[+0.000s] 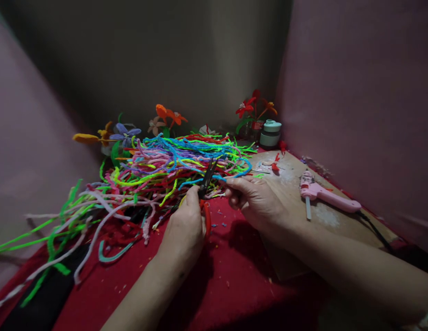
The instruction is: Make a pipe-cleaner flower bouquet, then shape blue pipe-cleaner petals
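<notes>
1. Standing by, I saw the one camera worn on the person's head, facing forward and down over the red tabletop (pixel 231 294).
2. It sat close in: the left hand (pixel 182 225) and right hand (pixel 260 204) fell near mid-view, the left forearm (pixel 145 289) cut by the bottom edge, the right forearm (pixel 351 262) by the right edge.
3. It looked wide, taking in the dark backdrop (pixel 165 46) beyond and pinkish side walls (pixel 358 92) at either flank.

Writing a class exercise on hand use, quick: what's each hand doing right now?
Left hand: closed, holding the scissors.
Right hand: closed, pinching a blue pipe cleaner between thumb and fingers.
</notes>
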{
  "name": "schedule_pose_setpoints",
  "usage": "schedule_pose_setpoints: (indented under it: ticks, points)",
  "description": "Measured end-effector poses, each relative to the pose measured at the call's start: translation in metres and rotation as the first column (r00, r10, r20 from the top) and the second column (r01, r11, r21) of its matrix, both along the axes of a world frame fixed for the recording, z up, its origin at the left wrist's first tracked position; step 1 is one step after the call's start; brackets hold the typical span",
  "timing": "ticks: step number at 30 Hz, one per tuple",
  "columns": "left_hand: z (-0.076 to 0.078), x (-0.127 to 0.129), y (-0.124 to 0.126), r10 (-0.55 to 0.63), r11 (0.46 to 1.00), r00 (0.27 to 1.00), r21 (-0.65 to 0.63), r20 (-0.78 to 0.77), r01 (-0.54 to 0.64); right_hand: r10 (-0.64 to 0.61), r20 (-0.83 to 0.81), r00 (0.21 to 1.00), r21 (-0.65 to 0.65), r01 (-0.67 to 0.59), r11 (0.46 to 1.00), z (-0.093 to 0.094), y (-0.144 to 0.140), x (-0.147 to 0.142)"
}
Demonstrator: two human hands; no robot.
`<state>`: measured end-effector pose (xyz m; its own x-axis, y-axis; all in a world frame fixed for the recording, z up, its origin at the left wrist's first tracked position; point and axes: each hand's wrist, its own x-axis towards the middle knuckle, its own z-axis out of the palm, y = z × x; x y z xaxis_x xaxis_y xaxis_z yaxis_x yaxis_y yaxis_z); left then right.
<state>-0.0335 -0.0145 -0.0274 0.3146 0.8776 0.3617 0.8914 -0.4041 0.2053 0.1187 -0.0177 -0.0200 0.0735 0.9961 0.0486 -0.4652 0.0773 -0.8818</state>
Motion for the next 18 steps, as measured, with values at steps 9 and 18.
schedule_pose_setpoints:
  ticks: [9, 18]
  points:
    - [-0.013, -0.002, 0.004, -0.079, 0.995, 0.996, 0.065, -0.039, 0.081, -0.011, -0.026, 1.000, -0.006, 0.010, 1.000, 0.006, 0.001, 0.003]
    - [-0.017, -0.003, 0.006, -0.092, 0.992, 0.995, 0.084, -0.035, 0.095, 0.035, -0.088, 0.995, -0.023, -0.037, 0.999, 0.004, 0.002, 0.003]
